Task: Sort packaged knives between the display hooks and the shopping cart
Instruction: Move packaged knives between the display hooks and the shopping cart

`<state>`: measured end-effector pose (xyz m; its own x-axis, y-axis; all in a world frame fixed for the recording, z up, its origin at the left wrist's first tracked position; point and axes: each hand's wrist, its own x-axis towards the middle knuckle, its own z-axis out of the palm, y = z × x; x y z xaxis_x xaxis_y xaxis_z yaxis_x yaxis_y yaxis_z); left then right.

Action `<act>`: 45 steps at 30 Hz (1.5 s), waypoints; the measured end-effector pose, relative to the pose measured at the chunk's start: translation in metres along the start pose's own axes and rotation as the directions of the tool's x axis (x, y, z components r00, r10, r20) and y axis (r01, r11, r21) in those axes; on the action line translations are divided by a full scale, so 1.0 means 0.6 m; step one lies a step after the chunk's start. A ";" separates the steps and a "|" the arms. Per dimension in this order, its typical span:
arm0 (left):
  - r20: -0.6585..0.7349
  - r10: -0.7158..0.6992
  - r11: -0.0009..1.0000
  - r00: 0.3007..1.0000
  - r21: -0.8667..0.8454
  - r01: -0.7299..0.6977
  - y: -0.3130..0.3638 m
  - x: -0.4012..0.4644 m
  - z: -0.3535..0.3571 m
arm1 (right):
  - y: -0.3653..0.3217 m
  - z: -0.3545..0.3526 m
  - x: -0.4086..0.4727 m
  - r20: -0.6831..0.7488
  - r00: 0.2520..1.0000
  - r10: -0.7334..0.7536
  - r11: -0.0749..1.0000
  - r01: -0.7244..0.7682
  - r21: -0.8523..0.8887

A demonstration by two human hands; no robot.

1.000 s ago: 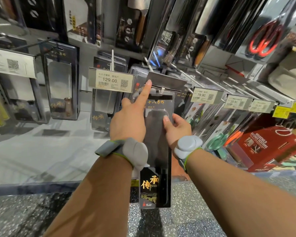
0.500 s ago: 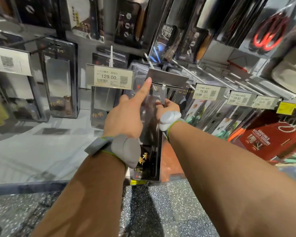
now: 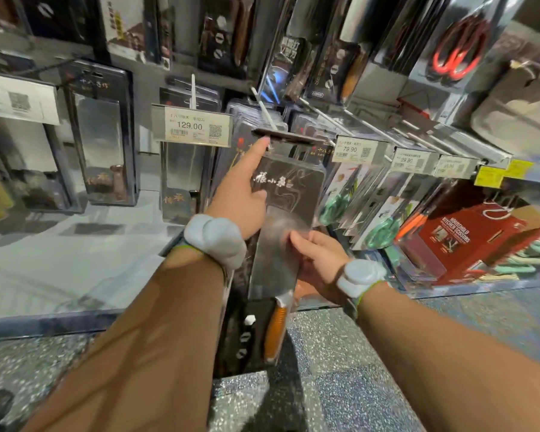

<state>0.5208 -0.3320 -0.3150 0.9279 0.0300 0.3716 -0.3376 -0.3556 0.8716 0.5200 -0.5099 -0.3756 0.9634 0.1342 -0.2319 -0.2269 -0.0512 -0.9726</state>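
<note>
A dark packaged cleaver (image 3: 289,194) with white characters and an orange handle is held upright in front of the display hooks. My right hand (image 3: 320,260) grips its right edge at the middle of the blade. My left hand (image 3: 239,198) lies against the pack's upper left edge. Its index finger is stretched up to the dark label flap (image 3: 286,137) at the tip of a hook (image 3: 264,112), and the other fingers are curled, their grip hidden. The pack's top sits just under that flap. Several black knife packs (image 3: 102,135) hang behind. No shopping cart is in view.
Price tags reading 129.00 (image 3: 192,127) and 79.90 (image 3: 353,151) hang on neighbouring hooks. Scissor packs (image 3: 381,232) and a red scissors box (image 3: 468,241) fill the right side. A grey shelf base (image 3: 60,263) lies lower left, above speckled floor (image 3: 340,385).
The black pack with gold characters went back onto the hook. My right hand has dropped lower and now holds a different pack with an orange-handled cleaver. My left index finger stays at the flap.
</note>
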 end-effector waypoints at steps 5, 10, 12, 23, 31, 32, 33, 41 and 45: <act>-0.139 -0.075 0.979 0.987 -0.197 0.047 0.039 0.008 0.063 | -0.025 -0.052 -0.031 -0.186 0.978 -0.093 0.995 0.097 0.012; -0.204 -0.181 0.953 0.962 -0.280 0.120 0.107 -0.004 0.133 | -0.082 -0.113 -0.052 -0.383 0.885 -0.267 0.960 0.207 -0.190; -0.199 -0.212 0.942 0.957 -0.302 0.146 0.142 -0.009 0.152 | -0.126 -0.129 -0.073 -0.386 0.864 -0.324 0.936 0.232 -0.265; -0.280 -0.058 0.976 0.958 -0.216 -0.004 0.340 0.091 0.129 | -0.300 -0.211 -0.124 -0.197 0.891 -0.410 0.909 0.380 -0.172; -0.327 -0.038 0.993 0.944 -0.121 -0.002 0.405 0.162 0.106 | -0.322 -0.196 -0.121 -0.232 0.879 -0.416 0.907 0.384 -0.173; -0.320 -0.017 0.995 0.947 -0.096 -0.015 0.419 0.173 0.103 | -0.335 -0.198 -0.117 -0.233 0.871 -0.432 0.900 0.401 -0.170; -0.311 0.016 0.997 0.950 -0.065 -0.038 0.428 0.184 0.102 | -0.343 -0.202 -0.111 -0.245 0.861 -0.446 0.894 0.413 -0.176; -0.162 0.156 0.974 0.974 0.189 -0.125 0.508 0.258 0.091 | -0.387 -0.238 -0.105 -0.302 0.790 -0.533 0.845 0.480 -0.235; -0.042 0.104 0.948 0.994 0.305 -0.086 0.548 0.283 0.099 | -0.406 -0.261 -0.094 -0.337 0.765 -0.548 0.835 0.483 -0.262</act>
<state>0.5770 -0.4993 0.0158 0.8804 0.0319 0.4732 -0.3520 -0.6247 0.6970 0.5431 -0.6599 -0.1228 0.9097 -0.2031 0.3622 0.3130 -0.2377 -0.9195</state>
